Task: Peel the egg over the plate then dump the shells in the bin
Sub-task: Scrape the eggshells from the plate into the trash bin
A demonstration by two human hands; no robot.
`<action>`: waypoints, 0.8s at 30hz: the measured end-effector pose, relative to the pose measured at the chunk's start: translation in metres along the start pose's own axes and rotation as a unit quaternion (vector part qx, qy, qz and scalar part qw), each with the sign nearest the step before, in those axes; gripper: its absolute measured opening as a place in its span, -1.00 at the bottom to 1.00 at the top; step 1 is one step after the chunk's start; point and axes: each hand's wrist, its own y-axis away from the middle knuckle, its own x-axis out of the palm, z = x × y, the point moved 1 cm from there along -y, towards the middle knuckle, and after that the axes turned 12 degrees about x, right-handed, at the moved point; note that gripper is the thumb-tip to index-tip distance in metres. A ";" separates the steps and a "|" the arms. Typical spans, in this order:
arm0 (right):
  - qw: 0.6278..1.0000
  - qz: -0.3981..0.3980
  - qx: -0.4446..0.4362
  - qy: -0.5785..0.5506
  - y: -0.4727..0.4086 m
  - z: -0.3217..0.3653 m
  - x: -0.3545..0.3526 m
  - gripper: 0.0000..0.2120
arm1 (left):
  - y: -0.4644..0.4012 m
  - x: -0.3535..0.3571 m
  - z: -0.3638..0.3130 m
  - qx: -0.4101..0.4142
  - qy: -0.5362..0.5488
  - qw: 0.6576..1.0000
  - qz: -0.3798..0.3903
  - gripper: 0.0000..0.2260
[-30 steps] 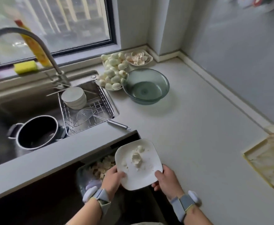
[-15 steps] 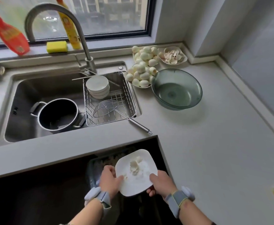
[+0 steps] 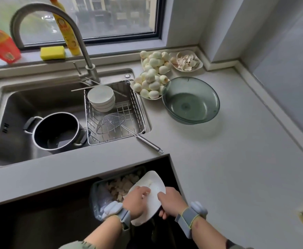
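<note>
A pale grey stone countertop (image 3: pixel 218 159) wraps the corner, with a dark-framed window (image 3: pixel 93 18) at twelve o'clock letting in flat daylight over a grey sill (image 3: pixel 30 60). At ten o'clock a stainless steel sink (image 3: pixel 18 112) sits under a curved brushed-metal tap (image 3: pixel 44 11). Plain grey-white walls (image 3: pixel 281 42) close the corner from one to three o'clock.

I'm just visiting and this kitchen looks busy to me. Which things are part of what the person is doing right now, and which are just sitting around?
In use:
white plate, tilted
left hand
right hand
bin with shells in it

Sitting around:
green glass bowl
peeled eggs
dish of shells
black pot
skimmer
stacked bowls
yellow sponge
</note>
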 end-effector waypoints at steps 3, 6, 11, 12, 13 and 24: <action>1.000 0.000 -0.009 -0.001 0.003 0.001 -0.004 -0.63 | -0.016 -0.006 0.017 -0.032 -0.039 0.998 0.039 -0.79; 1.000 -0.012 -0.011 0.010 0.004 0.001 -0.010 -0.63 | -0.029 -0.009 0.033 -0.071 -0.049 0.995 0.043 -0.69; 0.999 -0.016 -0.007 0.035 0.002 0.004 -0.017 -0.62 | -0.031 -0.008 0.036 -0.121 -0.027 0.992 -0.036 -0.63; 0.999 -0.015 -0.007 0.040 0.002 0.005 -0.017 -0.61 | -0.029 -0.008 0.033 -0.115 -0.001 0.991 -0.069 -0.66; 0.999 -0.014 -0.006 0.043 0.002 0.005 -0.016 -0.60 | -0.027 -0.007 0.030 -0.104 0.050 0.989 -0.090 -0.70; 0.999 -0.006 0.002 0.047 0.007 0.002 -0.021 -0.59 | -0.036 -0.009 0.016 -0.106 0.158 0.981 -0.039 -0.80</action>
